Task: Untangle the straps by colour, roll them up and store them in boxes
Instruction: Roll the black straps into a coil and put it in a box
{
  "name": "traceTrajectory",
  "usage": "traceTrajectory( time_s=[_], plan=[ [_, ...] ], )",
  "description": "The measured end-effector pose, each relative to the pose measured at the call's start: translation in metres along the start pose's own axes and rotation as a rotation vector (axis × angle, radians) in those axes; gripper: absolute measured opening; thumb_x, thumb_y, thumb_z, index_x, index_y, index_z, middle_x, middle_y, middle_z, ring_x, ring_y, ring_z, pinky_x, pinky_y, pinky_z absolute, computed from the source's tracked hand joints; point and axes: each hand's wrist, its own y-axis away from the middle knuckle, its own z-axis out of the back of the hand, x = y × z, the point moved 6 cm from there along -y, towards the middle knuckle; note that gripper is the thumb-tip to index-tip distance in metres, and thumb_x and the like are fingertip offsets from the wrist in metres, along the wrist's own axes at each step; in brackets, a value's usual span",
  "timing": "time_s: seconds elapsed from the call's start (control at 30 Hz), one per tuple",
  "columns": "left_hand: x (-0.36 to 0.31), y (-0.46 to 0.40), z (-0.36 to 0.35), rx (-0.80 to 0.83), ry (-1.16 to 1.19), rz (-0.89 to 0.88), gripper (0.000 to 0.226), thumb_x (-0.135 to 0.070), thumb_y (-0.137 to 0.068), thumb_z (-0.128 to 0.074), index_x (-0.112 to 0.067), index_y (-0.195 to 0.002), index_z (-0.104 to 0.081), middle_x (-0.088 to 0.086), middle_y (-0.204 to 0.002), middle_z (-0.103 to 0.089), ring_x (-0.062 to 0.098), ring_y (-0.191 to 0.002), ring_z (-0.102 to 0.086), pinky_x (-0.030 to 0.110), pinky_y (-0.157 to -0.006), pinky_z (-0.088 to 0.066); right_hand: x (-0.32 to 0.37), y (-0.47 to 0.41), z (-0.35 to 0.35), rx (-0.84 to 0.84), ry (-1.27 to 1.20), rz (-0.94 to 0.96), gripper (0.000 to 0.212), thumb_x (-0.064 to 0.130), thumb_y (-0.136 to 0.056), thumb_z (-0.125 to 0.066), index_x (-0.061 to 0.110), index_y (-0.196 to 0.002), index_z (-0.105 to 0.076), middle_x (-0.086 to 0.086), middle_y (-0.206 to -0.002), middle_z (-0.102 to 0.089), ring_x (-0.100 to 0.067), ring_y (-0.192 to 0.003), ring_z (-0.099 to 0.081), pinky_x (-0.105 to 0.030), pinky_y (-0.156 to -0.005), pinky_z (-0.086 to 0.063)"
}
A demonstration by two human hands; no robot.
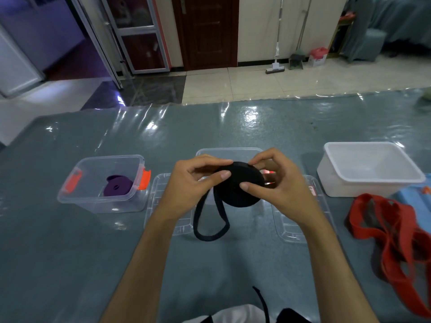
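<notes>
Both hands, left hand (186,183) and right hand (277,183), are pinching a rolled black strap (240,185) above the tabletop's (70,252) centre, its loose tail drooping toward the near edge.

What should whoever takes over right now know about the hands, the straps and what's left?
Left hand and right hand both grip the black roll, held above the table; its loose tail hangs in a loop, not yet wound.
Done: purple roll sits in the left clear box.
Left: finish winding black and box it; the red strap lies loose at right. The white tub looks empty. Two clear lids lie on the table.
</notes>
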Motion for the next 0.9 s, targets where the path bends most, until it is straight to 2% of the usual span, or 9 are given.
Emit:
traceTrajectory(
  time_s=[0.1, 0.17, 0.3, 0.4, 0.47, 0.57, 0.7, 0.8, 0.9],
  plan=[
    [-0.008, 0.001, 0.000, -0.072, 0.015, -0.035, 0.021, -0.021, -0.083, -0.089, -0.033, -0.100, -0.083, 0.001, -0.103, -0.082, 0.022, -0.103, -0.078, 0.029, -0.093, -0.061, 0.002, 0.001, -0.006, 0.071, -0.071, -0.010, 0.042, 0.015, -0.089, -0.086, 0.026, -0.122, -0.063, -0.012, -0.100, -0.078, -0.034, -0.088, -0.078, -0.041, -0.076, -0.066],
    [-0.010, 0.001, -0.001, -0.042, 0.078, -0.041, 0.023, -0.016, -0.084, -0.088, -0.030, -0.102, -0.084, 0.001, -0.105, -0.081, 0.020, -0.105, -0.078, 0.026, -0.094, -0.059, 0.011, 0.003, -0.005, 0.050, -0.057, 0.066, 0.045, 0.012, -0.090, -0.084, 0.029, -0.129, -0.069, -0.009, -0.103, -0.079, -0.032, -0.094, -0.078, -0.041, -0.083, -0.066],
    [-0.004, 0.006, 0.003, 0.105, 0.069, 0.070, 0.040, -0.009, -0.087, -0.084, -0.028, -0.123, -0.080, 0.002, -0.116, -0.078, 0.021, -0.116, -0.074, 0.026, -0.099, -0.058, 0.015, 0.008, 0.003, -0.061, -0.016, 0.104, 0.039, 0.018, -0.086, -0.088, 0.032, -0.120, -0.074, 0.001, -0.112, -0.080, -0.024, -0.103, -0.078, -0.036, -0.082, -0.065],
    [-0.005, 0.008, 0.005, 0.025, 0.033, 0.045, 0.035, -0.015, -0.084, -0.089, -0.031, -0.115, -0.082, 0.002, -0.113, -0.080, 0.023, -0.111, -0.077, 0.026, -0.096, -0.060, 0.009, 0.010, 0.002, -0.052, -0.017, 0.038, 0.037, 0.017, -0.085, -0.089, 0.030, -0.107, -0.063, -0.003, -0.105, -0.079, -0.025, -0.097, -0.079, -0.032, -0.074, -0.063],
    [-0.004, 0.009, 0.003, -0.030, 0.012, 0.026, 0.030, -0.019, -0.082, -0.091, -0.033, -0.108, -0.082, 0.001, -0.109, -0.081, 0.023, -0.107, -0.078, 0.029, -0.095, -0.061, 0.007, 0.012, 0.000, -0.008, -0.025, 0.000, 0.039, 0.014, -0.088, -0.087, 0.027, -0.108, -0.056, -0.006, -0.100, -0.079, -0.027, -0.090, -0.079, -0.034, -0.068, -0.063],
    [0.001, 0.012, -0.001, 0.004, 0.054, 0.039, 0.030, -0.017, -0.085, -0.088, -0.033, -0.111, -0.082, 0.002, -0.113, -0.081, 0.023, -0.110, -0.077, 0.035, -0.098, -0.062, 0.012, 0.018, 0.004, -0.021, 0.003, 0.037, 0.043, 0.016, -0.089, -0.086, 0.027, -0.123, -0.063, -0.006, -0.100, -0.081, -0.028, -0.091, -0.079, -0.036, -0.073, -0.065],
    [0.001, 0.014, -0.012, 0.099, 0.139, 0.045, 0.040, -0.011, -0.090, -0.083, -0.028, -0.126, -0.079, 0.003, -0.126, -0.078, 0.022, -0.121, -0.073, 0.027, -0.102, -0.057, 0.015, 0.026, 0.012, -0.124, -0.059, 0.058, 0.034, 0.014, -0.086, -0.087, 0.026, -0.112, -0.068, -0.005, -0.109, -0.080, -0.026, -0.102, -0.078, -0.032, -0.077, -0.063],
    [-0.002, 0.014, -0.014, -0.024, 0.096, -0.005, 0.031, -0.018, -0.084, -0.089, -0.030, -0.112, -0.082, 0.000, -0.113, -0.081, 0.019, -0.110, -0.077, 0.023, -0.095, -0.059, 0.011, 0.028, 0.010, -0.104, -0.060, -0.003, 0.035, 0.015, -0.086, -0.087, 0.021, -0.101, -0.056, -0.012, -0.101, -0.076, -0.031, -0.093, -0.078, -0.045, -0.071, -0.066],
    [0.000, 0.014, -0.021, -0.077, 0.117, -0.012, 0.027, -0.016, -0.083, -0.090, -0.030, -0.104, -0.083, 0.000, -0.108, -0.082, 0.018, -0.105, -0.078, 0.022, -0.091, -0.060, 0.013, 0.031, 0.011, -0.138, -0.028, 0.015, 0.036, 0.015, -0.086, -0.088, 0.023, -0.111, -0.064, -0.009, -0.096, -0.079, -0.029, -0.086, -0.079, -0.040, -0.073, -0.066]
  ],
)
